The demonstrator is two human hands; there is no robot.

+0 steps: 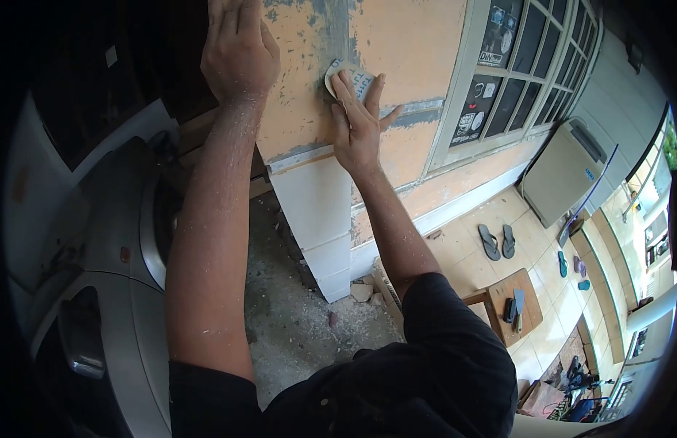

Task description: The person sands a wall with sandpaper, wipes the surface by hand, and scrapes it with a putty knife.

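Pressing a sandpaper (362, 79) piece flat on the peeling orange pillar (302, 117) — right hand (356, 135), fingers (344, 95) straight and nearly together, covers its lower part. Left hand (240, 51) lies flat, fingers together, up-left at the pillar's corner — apart from the sandpaper.

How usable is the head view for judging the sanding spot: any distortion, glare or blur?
Head view: heavy fisheye, so the window and pillar edges bow, and the corners are black. Head view: the right hand and sandpaper are sharp in even shade, with no glare. Head view: the left hand is cropped at the top edge, and daylight at the far right is washed out.
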